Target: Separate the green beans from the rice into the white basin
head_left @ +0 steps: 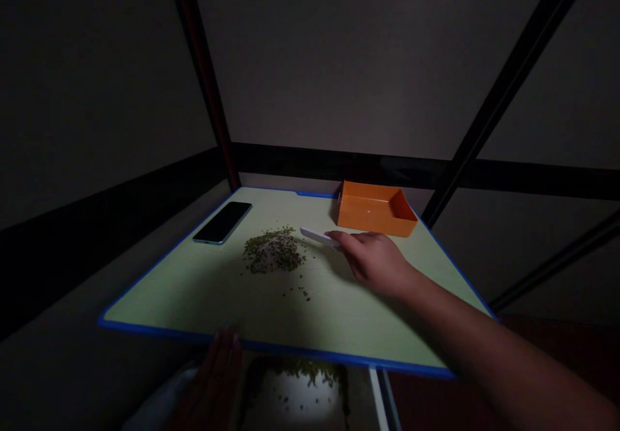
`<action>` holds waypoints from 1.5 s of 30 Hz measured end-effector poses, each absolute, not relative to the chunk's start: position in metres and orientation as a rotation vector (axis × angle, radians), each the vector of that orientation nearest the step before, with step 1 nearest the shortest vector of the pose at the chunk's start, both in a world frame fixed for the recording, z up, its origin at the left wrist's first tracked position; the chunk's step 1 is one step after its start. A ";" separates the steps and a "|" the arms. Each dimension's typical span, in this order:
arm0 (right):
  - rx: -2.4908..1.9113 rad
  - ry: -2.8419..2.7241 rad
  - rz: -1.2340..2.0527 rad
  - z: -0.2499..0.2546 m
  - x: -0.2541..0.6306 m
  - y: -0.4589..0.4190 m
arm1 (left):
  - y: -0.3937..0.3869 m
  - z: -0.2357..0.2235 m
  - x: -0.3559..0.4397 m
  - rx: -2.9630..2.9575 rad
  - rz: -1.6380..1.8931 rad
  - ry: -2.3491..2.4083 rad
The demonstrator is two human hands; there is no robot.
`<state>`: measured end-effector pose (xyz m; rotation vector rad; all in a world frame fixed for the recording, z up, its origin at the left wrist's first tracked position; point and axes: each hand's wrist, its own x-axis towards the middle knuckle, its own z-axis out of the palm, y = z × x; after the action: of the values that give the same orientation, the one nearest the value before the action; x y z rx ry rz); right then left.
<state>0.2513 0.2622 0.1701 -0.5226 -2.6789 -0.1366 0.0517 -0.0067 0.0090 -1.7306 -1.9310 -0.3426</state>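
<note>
My right hand (375, 260) reaches over a pale green board (208, 302) with a blue edge and pinches a flat white scraper (317, 236), whose tip points left towards a heap of small green grains (272, 252). A few loose grains (305, 294) lie nearer the front. My left hand (216, 376) is below the board's front edge, fingers stretched upward, next to a dim container (295, 395) holding more of the grains.
A black phone (223, 222) lies at the board's back left. An orange open box (375, 209) stands at the back right. Dark frame bars and grey walls enclose the space on all sides.
</note>
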 end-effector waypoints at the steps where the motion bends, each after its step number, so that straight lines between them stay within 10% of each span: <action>1: -0.527 -2.683 -0.128 0.165 0.253 0.265 | -0.007 0.008 0.050 -1.743 -0.316 -1.936; 12: -0.466 -2.172 0.968 0.168 0.282 0.293 | -0.025 0.045 0.050 -1.944 -0.383 -1.874; 45: -0.514 -2.378 1.466 0.156 0.283 0.298 | -0.013 0.041 0.072 -1.805 -0.451 -1.921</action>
<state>0.2830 0.2978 0.1556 -0.5137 -2.3778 1.4662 0.0717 -0.0134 0.0407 -1.8051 -1.9206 -0.4508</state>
